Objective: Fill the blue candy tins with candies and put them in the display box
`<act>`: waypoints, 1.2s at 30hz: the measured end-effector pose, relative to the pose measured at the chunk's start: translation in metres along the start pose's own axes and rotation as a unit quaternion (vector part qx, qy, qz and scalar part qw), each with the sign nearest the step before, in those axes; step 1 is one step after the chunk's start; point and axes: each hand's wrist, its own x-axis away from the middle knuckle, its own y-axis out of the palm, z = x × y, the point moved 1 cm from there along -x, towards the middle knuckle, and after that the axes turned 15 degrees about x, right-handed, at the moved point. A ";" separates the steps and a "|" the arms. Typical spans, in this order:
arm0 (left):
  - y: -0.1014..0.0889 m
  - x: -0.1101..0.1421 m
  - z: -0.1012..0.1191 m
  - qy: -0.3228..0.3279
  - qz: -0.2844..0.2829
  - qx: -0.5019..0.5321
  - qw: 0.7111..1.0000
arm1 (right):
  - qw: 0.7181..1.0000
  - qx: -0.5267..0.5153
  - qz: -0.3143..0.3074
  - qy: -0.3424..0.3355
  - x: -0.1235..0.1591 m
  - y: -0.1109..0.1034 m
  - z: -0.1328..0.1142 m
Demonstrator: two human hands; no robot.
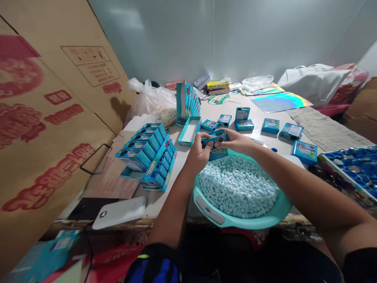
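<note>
Small blue printed box (218, 153), its lettered side facing the person and a dark round opening on top, held in both hands (200, 152) at the teal basin's (253, 224) far edge

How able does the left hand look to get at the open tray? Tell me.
Probably yes: the left hand is close beside the tray, with nothing showing between them. It grips a box, though, so it would likely have to leave that to the right hand first.

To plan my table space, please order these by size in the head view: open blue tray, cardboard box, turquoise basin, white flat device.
1. cardboard box
2. turquoise basin
3. white flat device
4. open blue tray
</note>
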 end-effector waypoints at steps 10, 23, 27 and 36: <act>0.002 -0.012 -0.001 -0.036 -0.088 -0.052 0.994 | 0.859 0.223 0.457 -0.056 0.082 -0.082 -0.005; 0.019 -0.029 0.000 -0.221 -0.463 -0.300 0.804 | 0.828 0.197 0.489 0.192 0.224 -0.092 0.091; 0.027 -0.028 -0.004 -0.211 -0.497 -0.352 0.764 | 0.786 0.230 0.543 0.184 0.249 -0.078 0.096; 0.031 -0.026 0.003 -0.258 -0.499 -0.322 0.763 | 0.709 0.187 0.650 0.197 0.258 -0.081 0.130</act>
